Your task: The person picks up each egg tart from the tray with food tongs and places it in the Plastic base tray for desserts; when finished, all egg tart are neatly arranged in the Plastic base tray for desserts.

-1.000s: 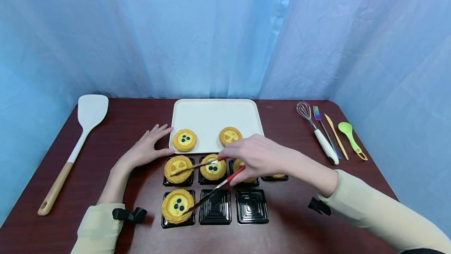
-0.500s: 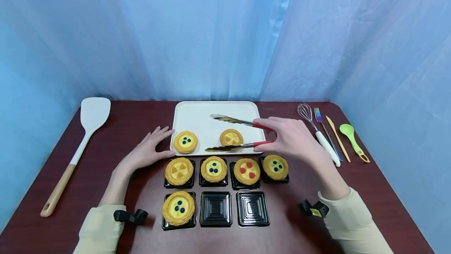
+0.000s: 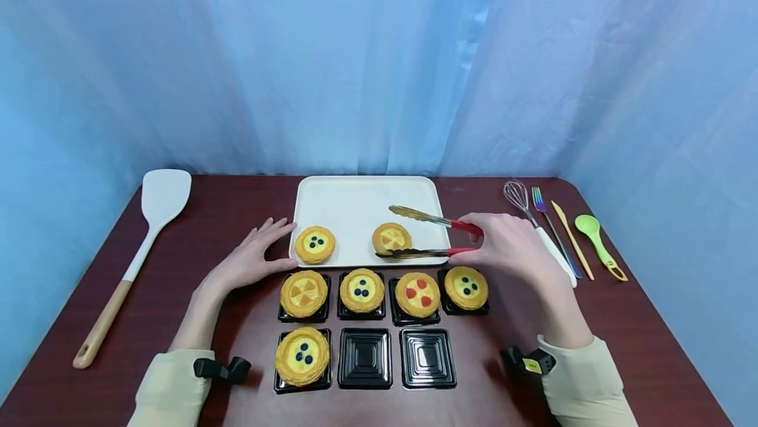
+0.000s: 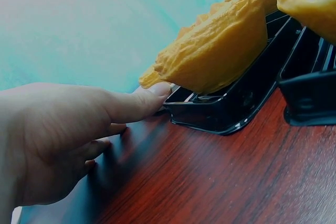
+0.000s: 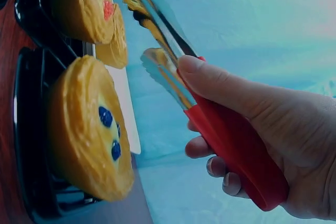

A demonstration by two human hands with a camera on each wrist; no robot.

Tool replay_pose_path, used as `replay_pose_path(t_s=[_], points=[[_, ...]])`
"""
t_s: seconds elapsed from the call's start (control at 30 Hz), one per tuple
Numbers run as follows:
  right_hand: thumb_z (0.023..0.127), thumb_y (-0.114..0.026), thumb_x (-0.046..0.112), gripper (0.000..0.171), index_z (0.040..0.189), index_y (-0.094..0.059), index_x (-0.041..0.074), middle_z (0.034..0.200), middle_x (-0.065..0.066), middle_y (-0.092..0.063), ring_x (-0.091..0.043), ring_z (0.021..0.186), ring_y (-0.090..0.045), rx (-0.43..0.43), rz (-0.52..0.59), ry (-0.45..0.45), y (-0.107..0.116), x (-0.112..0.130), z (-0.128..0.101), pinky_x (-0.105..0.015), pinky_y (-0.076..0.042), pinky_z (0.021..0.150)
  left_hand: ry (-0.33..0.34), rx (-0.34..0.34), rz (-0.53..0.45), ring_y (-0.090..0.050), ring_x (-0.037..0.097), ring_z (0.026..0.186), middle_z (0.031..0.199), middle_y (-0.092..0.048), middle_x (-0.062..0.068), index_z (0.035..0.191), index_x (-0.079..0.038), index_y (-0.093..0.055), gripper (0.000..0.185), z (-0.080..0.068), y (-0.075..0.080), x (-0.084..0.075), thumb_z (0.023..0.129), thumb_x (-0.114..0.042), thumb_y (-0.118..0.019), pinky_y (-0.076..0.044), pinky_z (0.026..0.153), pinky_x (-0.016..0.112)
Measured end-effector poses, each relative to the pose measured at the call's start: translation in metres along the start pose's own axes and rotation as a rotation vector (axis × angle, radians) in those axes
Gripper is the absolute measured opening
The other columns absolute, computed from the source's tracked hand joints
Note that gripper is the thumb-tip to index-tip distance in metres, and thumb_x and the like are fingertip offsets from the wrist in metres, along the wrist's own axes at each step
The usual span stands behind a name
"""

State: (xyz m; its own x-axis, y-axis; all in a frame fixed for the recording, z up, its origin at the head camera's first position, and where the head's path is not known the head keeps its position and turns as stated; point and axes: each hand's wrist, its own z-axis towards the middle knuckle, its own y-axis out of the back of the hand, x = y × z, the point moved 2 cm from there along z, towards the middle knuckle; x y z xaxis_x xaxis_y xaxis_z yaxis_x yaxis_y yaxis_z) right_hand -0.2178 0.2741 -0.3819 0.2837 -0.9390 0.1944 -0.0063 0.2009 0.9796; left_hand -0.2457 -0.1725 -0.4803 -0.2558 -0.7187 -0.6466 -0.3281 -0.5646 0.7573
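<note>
Half a second on, the right hand [image 3: 509,246] had drawn the tongs [image 3: 429,236] rightward across the tray [image 3: 355,200], so their spread tips now lay either side of the orange-topped tart [image 3: 391,238] without clearly touching it. Fingers and thumb were wrapped round the red handles. The left hand [image 3: 249,259] lay flat on the tabletop [image 3: 592,322], fingers straight and holding nothing, its thumb tip against the near left corner of the tray and close to a black cup [image 4: 231,108]. A blueberry tart [image 3: 315,243] sat beside it on the tray. Below, five filled black cups and two bare ones [image 3: 364,358] stood in two rows.
</note>
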Motion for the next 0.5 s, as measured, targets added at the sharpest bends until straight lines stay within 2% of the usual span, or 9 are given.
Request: replay_pose_path(t_s=[0.2, 0.5], points=[[0.069, -0.09, 0.059, 0.068, 0.122, -0.074, 0.019, 0.075, 0.007, -0.066, -0.01, 0.063, -0.052, 0.027, -0.014, 0.014, -0.008, -0.009, 0.003, -0.027, -0.04, 0.053, 0.003, 0.0, 0.0, -0.005, 0.044, 0.161, 0.171, -0.022, 0.021, 0.162, -0.016, -0.035, 0.086, -0.002, 0.0, 0.004, 0.093, -0.05, -0.072, -0.004, 0.129, 0.067], [0.071, -0.088, 0.06, 0.069, 0.123, -0.073, 0.019, 0.077, 0.007, -0.069, -0.009, 0.062, -0.053, 0.029, -0.037, 0.056, -0.013, -0.005, 0.014, -0.027, -0.04, 0.053, 0.009, -0.011, 0.013, -0.005, 0.045, 0.161, 0.171, -0.022, 0.021, 0.162, -0.015, -0.035, 0.086, -0.006, 0.006, 0.008, 0.093, -0.05, -0.073, -0.004, 0.128, 0.068]])
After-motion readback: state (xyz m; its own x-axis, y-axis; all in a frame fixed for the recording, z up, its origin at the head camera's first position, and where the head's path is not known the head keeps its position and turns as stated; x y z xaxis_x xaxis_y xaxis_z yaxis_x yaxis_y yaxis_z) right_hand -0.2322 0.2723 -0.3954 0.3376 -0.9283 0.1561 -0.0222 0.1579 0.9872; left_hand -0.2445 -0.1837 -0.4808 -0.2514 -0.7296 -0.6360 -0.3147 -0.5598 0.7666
